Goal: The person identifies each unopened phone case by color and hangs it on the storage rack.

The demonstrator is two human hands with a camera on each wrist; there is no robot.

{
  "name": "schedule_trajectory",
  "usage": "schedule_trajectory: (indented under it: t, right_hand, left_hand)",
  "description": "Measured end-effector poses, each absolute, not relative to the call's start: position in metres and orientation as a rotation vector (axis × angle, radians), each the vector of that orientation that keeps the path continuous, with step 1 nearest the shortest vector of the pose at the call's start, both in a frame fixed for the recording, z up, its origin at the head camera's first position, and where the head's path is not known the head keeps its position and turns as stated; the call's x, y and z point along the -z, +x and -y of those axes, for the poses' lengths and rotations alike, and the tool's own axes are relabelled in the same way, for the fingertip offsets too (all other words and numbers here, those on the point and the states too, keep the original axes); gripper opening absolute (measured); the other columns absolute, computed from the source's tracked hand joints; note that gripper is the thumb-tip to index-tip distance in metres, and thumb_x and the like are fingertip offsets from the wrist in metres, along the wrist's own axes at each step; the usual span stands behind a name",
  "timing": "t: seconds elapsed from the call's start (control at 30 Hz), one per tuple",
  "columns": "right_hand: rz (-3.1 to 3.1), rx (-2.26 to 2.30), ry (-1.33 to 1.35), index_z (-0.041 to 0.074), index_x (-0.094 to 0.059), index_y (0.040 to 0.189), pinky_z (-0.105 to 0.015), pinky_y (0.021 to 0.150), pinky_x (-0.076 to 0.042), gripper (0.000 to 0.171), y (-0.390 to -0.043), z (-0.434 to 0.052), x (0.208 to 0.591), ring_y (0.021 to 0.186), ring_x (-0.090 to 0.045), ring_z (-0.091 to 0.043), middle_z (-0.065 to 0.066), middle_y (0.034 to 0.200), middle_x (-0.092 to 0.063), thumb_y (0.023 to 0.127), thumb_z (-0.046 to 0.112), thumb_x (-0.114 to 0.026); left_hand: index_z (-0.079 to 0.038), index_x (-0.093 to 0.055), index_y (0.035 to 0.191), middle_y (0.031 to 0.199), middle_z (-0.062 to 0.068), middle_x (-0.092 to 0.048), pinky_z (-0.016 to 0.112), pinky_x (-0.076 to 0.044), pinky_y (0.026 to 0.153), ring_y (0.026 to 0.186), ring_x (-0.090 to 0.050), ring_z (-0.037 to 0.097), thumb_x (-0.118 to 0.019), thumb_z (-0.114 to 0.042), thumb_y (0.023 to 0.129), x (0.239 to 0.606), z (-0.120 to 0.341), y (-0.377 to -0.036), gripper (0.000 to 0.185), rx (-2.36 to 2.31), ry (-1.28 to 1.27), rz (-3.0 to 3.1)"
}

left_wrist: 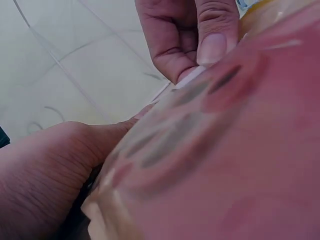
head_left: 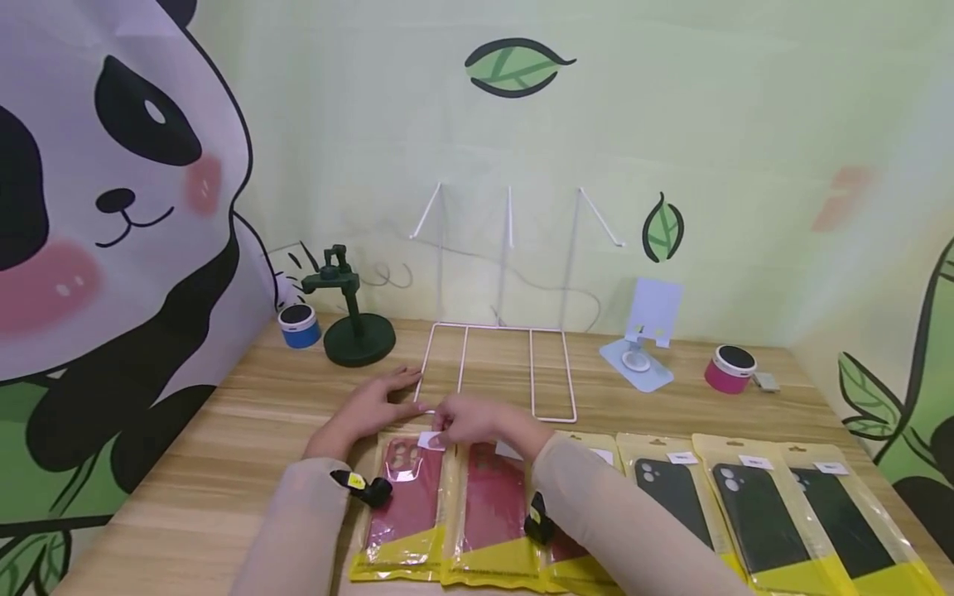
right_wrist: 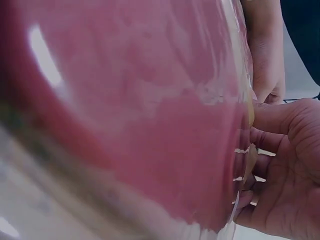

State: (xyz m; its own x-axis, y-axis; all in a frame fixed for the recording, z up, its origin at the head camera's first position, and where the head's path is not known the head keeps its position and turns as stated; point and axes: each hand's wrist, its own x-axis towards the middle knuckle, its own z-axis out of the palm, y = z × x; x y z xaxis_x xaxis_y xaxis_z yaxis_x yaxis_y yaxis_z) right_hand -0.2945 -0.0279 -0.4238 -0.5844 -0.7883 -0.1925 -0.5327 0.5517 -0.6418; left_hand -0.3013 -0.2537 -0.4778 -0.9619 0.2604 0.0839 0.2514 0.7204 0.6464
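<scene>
Several phone cases in clear-and-yellow pouches lie in a row on the wooden table. At the top of the leftmost pouch, holding a red phone case, my right hand pinches a small white label between thumb and curled fingers. The left wrist view shows the right thumb on the label beside the case's camera holes. My left hand rests past that pouch's upper edge, fingers stretched out beside the white wire rack. A second pouched red case lies alongside, partly under the right wrist.
Black phone cases in pouches with white labels continue to the right. Behind are a dark green stand, a blue speaker, a pale phone stand and a pink speaker. The wall stands close behind the rack.
</scene>
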Motion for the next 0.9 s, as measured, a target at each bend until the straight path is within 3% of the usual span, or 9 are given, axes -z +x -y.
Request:
schedule_trajectory:
  t: [0.5, 0.8, 0.9]
  right_hand:
    - [-2.32, 0.853, -1.201, 0.003, -0.064, 0.086, -0.021, 0.067, -0.045, 0.008, -0.288, -0.014, 0.43, 0.071, -0.051, -0.005, 0.003, 0.077, -0.059, 0.092, 0.004, -0.068]
    - [-2.253, 1.01, -1.11, 0.008, -0.064, 0.091, -0.023, 0.058, -0.04, 0.006, -0.288, -0.039, 0.429, 0.063, -0.045, -0.007, 0.006, 0.074, -0.055, 0.096, 0.009, -0.067]
    - [-2.205, 1.107, -1.107, 0.009, -0.064, 0.094, -0.024, 0.061, -0.043, 0.004, -0.29, -0.047, 0.427, 0.069, -0.05, -0.008, 0.006, 0.079, -0.06, 0.097, 0.009, -0.066]
  left_hand:
    - [-0.025, -0.057, 0.145, 0.158, 0.011, -0.04, 0.059, -0.023, 0.117, 0.146, -0.033, 0.037, -0.074, -0.055, 0.086, 0.481, 0.262, -0.303, 0.069, -1.109, 0.435, -2.884]
    - [-0.022, -0.058, 0.144, 0.157, 0.014, -0.041, 0.06, -0.025, 0.116, 0.144, -0.035, 0.038, -0.075, -0.052, 0.086, 0.478, 0.26, -0.301, 0.068, -1.082, 0.48, -2.911]
    - [-0.023, -0.058, 0.144, 0.157, 0.012, -0.04, 0.061, -0.024, 0.116, 0.145, -0.034, 0.038, -0.075, -0.047, 0.088, 0.478, 0.259, -0.301, 0.064, -1.079, 0.466, -2.903]
